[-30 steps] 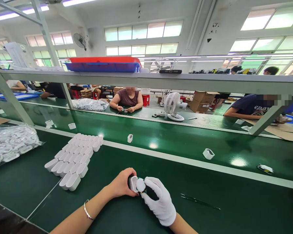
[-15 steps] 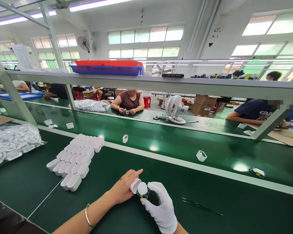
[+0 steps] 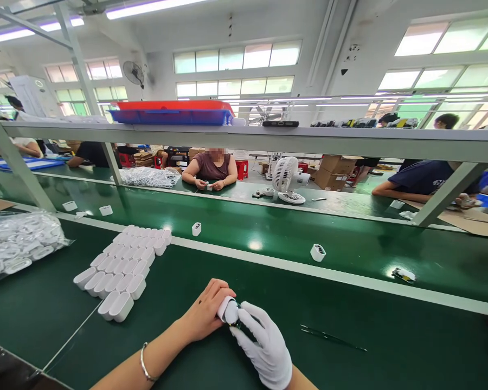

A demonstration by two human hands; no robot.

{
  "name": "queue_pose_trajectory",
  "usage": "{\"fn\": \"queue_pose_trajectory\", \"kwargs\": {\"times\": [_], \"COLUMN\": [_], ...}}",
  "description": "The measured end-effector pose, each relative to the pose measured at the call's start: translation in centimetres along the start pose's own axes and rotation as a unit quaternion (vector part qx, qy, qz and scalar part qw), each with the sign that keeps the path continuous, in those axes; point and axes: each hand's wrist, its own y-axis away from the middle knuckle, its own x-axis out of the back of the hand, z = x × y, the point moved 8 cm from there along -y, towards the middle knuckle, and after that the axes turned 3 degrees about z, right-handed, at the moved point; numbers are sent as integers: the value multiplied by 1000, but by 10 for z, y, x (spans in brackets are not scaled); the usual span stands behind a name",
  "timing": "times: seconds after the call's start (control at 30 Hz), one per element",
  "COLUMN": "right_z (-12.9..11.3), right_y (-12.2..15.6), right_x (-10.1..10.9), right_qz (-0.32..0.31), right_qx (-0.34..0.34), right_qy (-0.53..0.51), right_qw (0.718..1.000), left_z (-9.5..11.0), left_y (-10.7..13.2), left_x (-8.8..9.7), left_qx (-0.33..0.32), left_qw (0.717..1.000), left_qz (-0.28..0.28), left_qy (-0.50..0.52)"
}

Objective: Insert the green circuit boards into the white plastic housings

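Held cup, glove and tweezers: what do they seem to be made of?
Held cup: likely plastic, satin white, with a smooth, even wall.
Glove: seemingly fabric, matte white, softly creased.
Tweezers: probably metal, dark and glossy, with thin glinting arms.

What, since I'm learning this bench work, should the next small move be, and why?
Probably a gentle push of the disc-faced part toward the white case: the left hand holds the case, the gloved right hand grips the part, and its disc shows at the case's mouth.
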Motion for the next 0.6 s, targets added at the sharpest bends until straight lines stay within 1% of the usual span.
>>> {"fn": "queue_pose_trajectory", "kwargs": {"times": [0.1, 0.2, 0.27, 0.3, 0.33, 0.37, 0.4, 0.43, 0.47, 0.5, 0.53, 0.57, 0.6], "right_z": [3, 5, 8, 11, 17, 24, 31, 37, 40, 39, 37, 35, 35], "right_y": [1, 1, 0, 0, 0, 2, 4, 7, 9, 12, 13, 15, 16], "right_x": [-3, -5, -6, -7, -9, -12, -18, -26, -35, -44, -52, -58, -63], "right_qz": [-3, -3, -7, -10, -10, -12, -20, -33, -54, -81, -110, -132, -145], "right_qx": [-13, -24, -46, -71, -110, -159, -210, -258, -298, -326, -344, -358, -372], "right_qy": [8, 8, -27, -61, -106, -166, -237, -311, -381, -438, -480, -505, -518], "right_qw": [1000, 1000, 999, 996, 988, 973, 948, 914, 874, 834, 799, 774, 756], "left_z": [-1, -3, -4, -4, -4, -2, 0, 2, 4, 6, 8, 9, 10], "left_y": [2, 2, 2, 1, 0, 0, 0, 0, 0, 0, 1, 1, 2], "left_x": [-1, -4, -6, -7, -8, -9, -10, -11, -12, -13, -14, -15, -17], "left_qx": [6, -4, -9, -10, -9, -9, -10, -10, -12, -13, -15, -16, -16], "left_qw": [999, 999, 999, 999, 999, 999, 999, 998, 998, 998, 998, 997, 997], "left_qz": [4, -9, -27, -35, -42, -48, -52, -53, -54, -54, -54, -56, -59], "left_qy": [-32, -49, -40, -30, -18, -4, 10, 22, 32, 38, 41, 42, 42]}}
